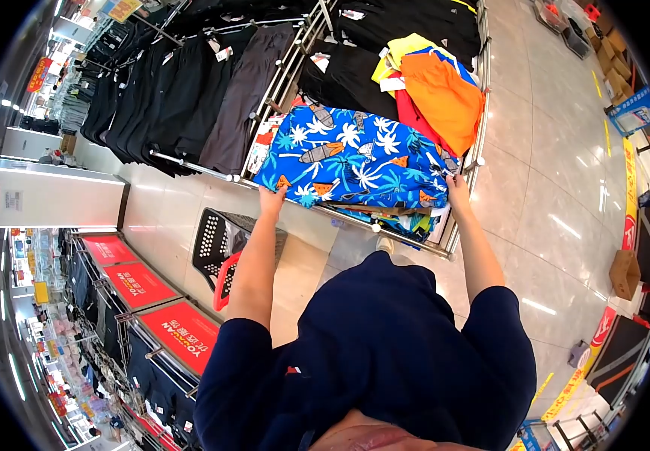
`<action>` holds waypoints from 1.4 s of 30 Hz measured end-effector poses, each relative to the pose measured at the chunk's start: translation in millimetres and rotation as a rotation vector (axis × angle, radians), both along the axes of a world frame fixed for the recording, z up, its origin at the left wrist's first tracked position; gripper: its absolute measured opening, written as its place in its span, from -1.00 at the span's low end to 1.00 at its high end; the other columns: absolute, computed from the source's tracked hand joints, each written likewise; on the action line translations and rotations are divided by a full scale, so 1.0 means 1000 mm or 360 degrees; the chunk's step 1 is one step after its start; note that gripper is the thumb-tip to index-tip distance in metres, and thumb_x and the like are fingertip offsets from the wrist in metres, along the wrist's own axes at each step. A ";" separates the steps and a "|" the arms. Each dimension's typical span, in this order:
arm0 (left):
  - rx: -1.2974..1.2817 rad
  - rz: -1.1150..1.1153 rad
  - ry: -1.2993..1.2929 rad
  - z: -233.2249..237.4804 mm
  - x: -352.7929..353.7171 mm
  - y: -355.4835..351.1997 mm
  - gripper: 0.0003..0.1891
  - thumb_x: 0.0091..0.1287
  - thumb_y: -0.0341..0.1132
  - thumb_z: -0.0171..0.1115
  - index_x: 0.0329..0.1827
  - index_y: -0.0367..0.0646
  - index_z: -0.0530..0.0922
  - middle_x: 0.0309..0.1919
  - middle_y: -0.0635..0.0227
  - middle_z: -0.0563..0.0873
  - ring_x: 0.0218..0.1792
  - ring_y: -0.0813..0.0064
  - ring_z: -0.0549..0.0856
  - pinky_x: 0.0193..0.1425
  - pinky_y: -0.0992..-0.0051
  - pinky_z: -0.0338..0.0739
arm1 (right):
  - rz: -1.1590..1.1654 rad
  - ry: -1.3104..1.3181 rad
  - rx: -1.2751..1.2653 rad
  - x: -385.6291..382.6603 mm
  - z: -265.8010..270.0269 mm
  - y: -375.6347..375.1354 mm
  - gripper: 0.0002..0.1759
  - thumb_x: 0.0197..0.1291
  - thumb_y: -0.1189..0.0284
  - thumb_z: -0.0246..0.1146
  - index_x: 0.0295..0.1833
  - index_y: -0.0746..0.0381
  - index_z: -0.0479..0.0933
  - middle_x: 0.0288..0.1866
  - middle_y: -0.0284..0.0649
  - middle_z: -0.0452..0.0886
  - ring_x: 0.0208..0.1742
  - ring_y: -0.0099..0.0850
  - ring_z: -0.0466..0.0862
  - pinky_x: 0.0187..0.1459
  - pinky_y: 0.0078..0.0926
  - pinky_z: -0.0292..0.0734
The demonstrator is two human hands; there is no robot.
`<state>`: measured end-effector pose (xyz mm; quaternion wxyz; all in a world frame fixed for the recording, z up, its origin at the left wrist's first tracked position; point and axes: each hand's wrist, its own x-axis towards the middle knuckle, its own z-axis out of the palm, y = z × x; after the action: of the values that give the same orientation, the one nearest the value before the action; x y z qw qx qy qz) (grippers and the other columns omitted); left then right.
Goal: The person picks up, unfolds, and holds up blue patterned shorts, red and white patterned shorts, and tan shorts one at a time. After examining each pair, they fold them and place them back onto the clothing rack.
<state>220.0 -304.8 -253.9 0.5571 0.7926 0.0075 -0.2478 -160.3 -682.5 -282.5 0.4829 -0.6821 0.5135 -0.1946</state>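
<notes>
A pair of blue printed shorts (355,158) with white palm trees and surfboards lies spread sideways over the near end of the metal display rack (479,161). My left hand (272,197) pinches its lower left edge. At its right end, my right hand (456,188) grips the other edge. More folded patterned garments (396,222) show underneath. Just beyond the blue shorts lie orange shorts (445,98), with yellow shorts (413,51) and a red garment (413,113) partly beneath them.
Black trousers (167,105) hang along the rack's left side. A black shopping basket with a red handle (223,278) stands on the floor at my left. Red signs (141,286) top another clothes rack. Cardboard boxes (614,64) stand far right.
</notes>
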 end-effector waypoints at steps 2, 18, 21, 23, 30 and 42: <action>-0.0001 0.0000 0.0008 0.003 -0.007 -0.002 -0.47 0.25 -0.53 0.39 0.13 -0.09 0.23 -0.23 0.34 0.63 -0.37 0.54 0.62 -0.41 0.52 0.49 | -0.0015 -0.0042 -0.0053 -0.004 -0.025 0.000 -0.54 0.41 0.14 0.20 0.03 0.40 0.50 -0.17 -0.11 0.64 -0.18 -0.31 0.63 -0.13 -0.38 0.51; 0.0087 0.0183 0.0080 -0.003 0.004 0.003 -0.22 0.27 -0.51 0.37 0.45 0.00 0.08 -0.03 0.30 0.62 -0.20 0.45 0.64 -0.23 0.44 0.55 | 0.0042 -0.0245 0.0501 -0.003 0.041 0.038 -0.37 0.21 0.48 0.41 0.29 0.35 0.26 -0.31 -0.22 0.63 -0.39 -0.51 0.63 -0.42 -0.54 0.52; 0.0587 0.0201 -0.0953 0.003 -0.013 -0.008 -0.10 0.22 -0.49 0.38 0.57 -0.09 0.03 0.10 0.08 0.56 0.04 0.18 0.59 0.05 0.25 0.52 | 0.0059 -0.0039 0.0529 -0.008 0.047 0.037 -0.43 0.24 0.44 0.39 0.28 0.33 0.31 -0.22 -0.11 0.65 -0.26 -0.33 0.67 -0.25 -0.36 0.58; 0.0837 -0.0262 -0.1608 0.013 -0.045 -0.029 -0.17 0.17 -0.46 0.39 0.53 -0.13 0.20 0.24 -0.08 0.47 0.28 -0.06 0.42 0.33 0.12 0.35 | 0.0020 0.0247 -0.1079 -0.009 0.052 0.035 -0.43 0.23 0.39 0.37 0.31 0.26 0.37 0.04 0.03 0.60 0.03 -0.10 0.62 0.06 -0.13 0.52; 0.0186 -0.1949 -0.1415 0.060 -0.218 -0.168 -0.20 0.32 -0.03 0.30 0.58 -0.02 0.16 0.59 -0.02 0.03 0.57 -0.16 0.06 0.54 -0.16 0.06 | 0.0890 0.0555 -0.1323 0.062 0.096 0.033 -0.28 0.29 -0.06 0.19 0.53 -0.16 0.27 0.64 -0.09 0.08 0.65 -0.05 0.03 0.43 0.51 -0.25; 0.0627 -0.2298 -0.0971 0.028 -0.241 -0.181 -0.10 0.37 0.00 0.23 0.62 -0.19 -0.04 0.59 0.05 0.04 0.59 -0.02 0.06 0.50 -0.24 0.06 | 0.1008 0.0657 -0.1152 0.060 0.041 0.019 -0.36 0.42 -0.09 -0.02 0.55 -0.17 0.25 0.60 -0.15 0.20 0.64 -0.22 0.09 0.53 0.30 -0.39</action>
<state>-21.5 -485.4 -225.8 0.0872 0.7182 -0.6150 -0.3135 -100.7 -664.0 -241.2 0.1403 -0.9514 0.2663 -0.0656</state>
